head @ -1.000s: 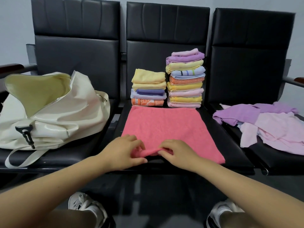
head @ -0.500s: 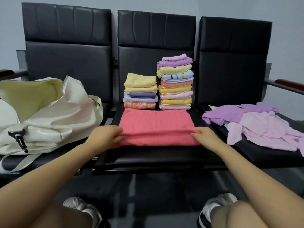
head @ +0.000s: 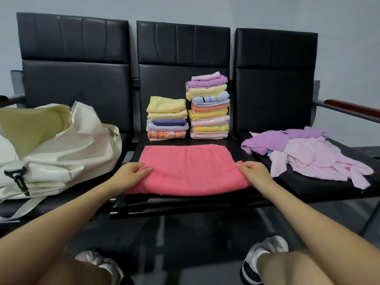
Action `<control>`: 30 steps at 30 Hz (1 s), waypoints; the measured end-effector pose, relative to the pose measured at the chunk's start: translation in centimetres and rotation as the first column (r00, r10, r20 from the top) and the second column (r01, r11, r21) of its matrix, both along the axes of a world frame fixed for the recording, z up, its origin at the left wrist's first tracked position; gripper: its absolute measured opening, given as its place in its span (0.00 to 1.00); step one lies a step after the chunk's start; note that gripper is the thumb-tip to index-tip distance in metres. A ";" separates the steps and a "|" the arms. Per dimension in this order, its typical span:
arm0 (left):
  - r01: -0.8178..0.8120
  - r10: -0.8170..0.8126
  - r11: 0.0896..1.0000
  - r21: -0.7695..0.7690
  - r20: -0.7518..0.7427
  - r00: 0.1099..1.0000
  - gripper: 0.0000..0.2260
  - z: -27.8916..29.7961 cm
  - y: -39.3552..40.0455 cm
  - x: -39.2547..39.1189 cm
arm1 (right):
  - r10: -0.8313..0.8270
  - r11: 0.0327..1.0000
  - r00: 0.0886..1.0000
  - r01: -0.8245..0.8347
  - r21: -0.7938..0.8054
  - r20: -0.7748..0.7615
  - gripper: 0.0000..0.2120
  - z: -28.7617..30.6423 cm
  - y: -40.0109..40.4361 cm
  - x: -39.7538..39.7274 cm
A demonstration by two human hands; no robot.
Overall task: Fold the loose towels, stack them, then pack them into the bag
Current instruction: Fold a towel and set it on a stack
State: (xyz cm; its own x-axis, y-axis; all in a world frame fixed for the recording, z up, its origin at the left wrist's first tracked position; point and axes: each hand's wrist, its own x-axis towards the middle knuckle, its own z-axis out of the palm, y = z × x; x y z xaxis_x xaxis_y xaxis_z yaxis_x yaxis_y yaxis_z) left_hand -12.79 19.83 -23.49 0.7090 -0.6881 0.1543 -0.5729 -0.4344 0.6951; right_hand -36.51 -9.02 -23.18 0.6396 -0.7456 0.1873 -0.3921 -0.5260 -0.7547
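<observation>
Both hands are now sitting at opposite ends of the pink towel (head: 190, 169), having spread apart from its near middle edge a second ago, and the towel is lying folded in half on the middle seat (head: 185, 204). Left hand (head: 129, 174) is pinching the left end, right hand (head: 254, 173) is gripping the right end. Its long axis is running left to right directly in front of the person, equally near both hands, so the next fold is probably calling for bringing one end across to the other.
</observation>
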 end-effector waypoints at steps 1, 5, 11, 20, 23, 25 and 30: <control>0.012 -0.012 1.000 0.013 -0.008 1.000 0.24 0.0 -0.2 0.2 | -0.019 1.000 1.000 0.019 -0.013 -0.010 0.21 -0.2 -0.4 0.3; -0.025 0.024 0.999 0.034 0.054 0.998 0.18 0.0 -1.3 2.1 | -0.088 0.995 0.996 0.089 -0.037 0.019 0.20 -0.4 -2.2 2.2; -0.158 0.156 0.987 0.000 0.162 0.974 0.08 1.4 -5.3 6.8 | -0.101 0.994 0.994 0.102 -0.028 0.034 0.19 -0.1 -5.5 7.2; -0.276 0.250 0.961 0.025 0.356 0.900 0.11 0.2 -13.2 14.8 | -0.162 0.978 0.987 0.163 -0.128 0.022 0.13 -1.8 -11.9 15.9; -0.323 0.277 0.943 0.077 0.354 0.893 0.09 -2.7 -14.2 16.0 | -0.192 0.970 0.981 0.183 -0.163 -0.041 0.11 -4.3 -13.1 17.2; -0.376 0.329 0.923 0.079 0.343 0.880 0.09 -3.9 -14.5 16.3 | -0.206 0.964 0.975 0.187 -0.191 -0.085 0.10 -5.1 -13.5 17.5; -0.478 0.458 0.876 0.061 0.204 0.865 0.15 -3.4 -13.2 16.7 | -0.234 0.966 0.966 0.218 -0.142 -0.111 0.19 -4.0 -12.6 16.7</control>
State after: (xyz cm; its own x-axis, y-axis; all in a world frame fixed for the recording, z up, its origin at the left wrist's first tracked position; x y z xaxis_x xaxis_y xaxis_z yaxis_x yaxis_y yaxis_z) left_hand 3.90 6.58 -26.84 0.9193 -0.3013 0.2531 -0.3925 -0.7476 0.5357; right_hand -19.84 -21.62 -27.22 0.4818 -0.8485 0.2186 -0.5993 -0.5012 -0.6243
